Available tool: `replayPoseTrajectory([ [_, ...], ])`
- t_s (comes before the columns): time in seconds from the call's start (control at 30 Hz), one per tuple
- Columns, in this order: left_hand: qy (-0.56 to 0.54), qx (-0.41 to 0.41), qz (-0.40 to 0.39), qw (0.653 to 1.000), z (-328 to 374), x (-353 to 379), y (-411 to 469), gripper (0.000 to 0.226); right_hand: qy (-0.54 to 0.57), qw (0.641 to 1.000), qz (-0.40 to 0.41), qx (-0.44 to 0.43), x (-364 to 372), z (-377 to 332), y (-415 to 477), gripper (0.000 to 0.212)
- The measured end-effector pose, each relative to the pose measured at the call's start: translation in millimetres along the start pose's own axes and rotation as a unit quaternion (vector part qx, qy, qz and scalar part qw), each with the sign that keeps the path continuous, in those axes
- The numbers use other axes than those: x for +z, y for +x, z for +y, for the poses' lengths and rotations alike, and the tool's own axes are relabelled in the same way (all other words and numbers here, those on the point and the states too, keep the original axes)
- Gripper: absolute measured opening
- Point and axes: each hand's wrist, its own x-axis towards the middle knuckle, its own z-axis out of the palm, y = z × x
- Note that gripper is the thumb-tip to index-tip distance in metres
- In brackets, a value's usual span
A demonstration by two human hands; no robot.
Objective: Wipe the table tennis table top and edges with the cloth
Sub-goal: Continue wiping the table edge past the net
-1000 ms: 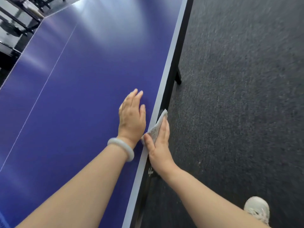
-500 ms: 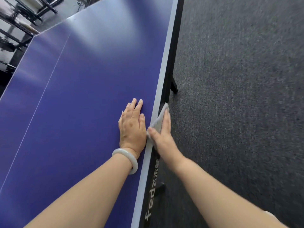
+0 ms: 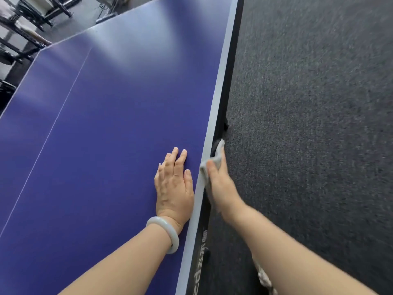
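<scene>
We observe the left grip (image 3: 173,184) released: it lies palm down on the blue counter (image 3: 117,103), fingers straight and slightly spread, pointing away from the person. Its outer side lies close beside the pale border stripe (image 3: 221,86) along the counter's right edge. A pale, smooth bangle (image 3: 168,231) sits on the left wrist.

The right grip (image 3: 219,182) is clenched around the cloth (image 3: 215,159). The thumb lies on top near the border stripe, and the fingers reach down over the outer face of the edge. We cannot see the fingertips in full.

The cloth is light grey and crumpled. It is located at the right edge of the counter, level with the left grip's fingers. It is pressed against the black side rail (image 3: 232,71), with one fold lapping onto the border stripe and one corner protruding beyond the fingers.

The side rail bears pale lettering (image 3: 201,260) nearer the person, only partly legible. A thin white line (image 3: 63,107) runs lengthwise down the counter, well to the left of both grips.

Dark grey carpet (image 3: 308,124) covers the floor to the right of the counter. Dark metal racks (image 3: 25,28) stand beyond the counter's far left corner. A pale item shows below the right forearm; we cannot tell what it is.
</scene>
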Motion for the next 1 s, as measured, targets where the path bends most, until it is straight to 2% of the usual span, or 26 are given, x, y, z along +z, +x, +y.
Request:
replayPoseTrajectory([
  [0.13, 0.008, -0.002, -0.003, 1.000, 1, 0, -2, 0.054, -0.006, 0.999, 0.037, -0.012, -4, -20, 44, 0.063],
  [0.3, 0.043, 0.014, 0.000, 0.999, 1, 0, -1, 0.054, -0.031, 0.997, 0.073, -0.026, 14, 12, -9, 0.068],
  [0.4, 0.066, 0.019, -0.002, 0.998, 4, -2, -1, 0.054, -0.051, 0.996, 0.080, 0.004, 23, 14, -18, 0.079],
  [0.53, 0.096, 0.028, -0.001, 0.995, 5, -3, 0, 0.053, -0.089, 0.989, 0.116, -0.012, 14, -15, 45, 0.075],
  [0.63, 0.109, 0.023, -0.002, 0.994, 6, -3, 0, 0.051, -0.107, 0.988, 0.104, -0.049, -2, -32, 88, 0.072],
  [0.77, 0.130, 0.050, -0.028, 0.990, 10, -14, 12, 0.054, -0.123, 0.987, 0.081, -0.057, -9, -34, 94, 0.071],
  [0.87, 0.062, 0.071, -0.057, 0.994, 18, -28, 45, 0.041, -0.141, 0.985, 0.084, -0.053, -9, -30, 95, 0.072],
  [1.0, -0.002, 0.105, -0.045, 0.993, 49, -30, 118, 0.045, -0.142, 0.984, 0.090, -0.057, -10, -31, 95, 0.073],
])
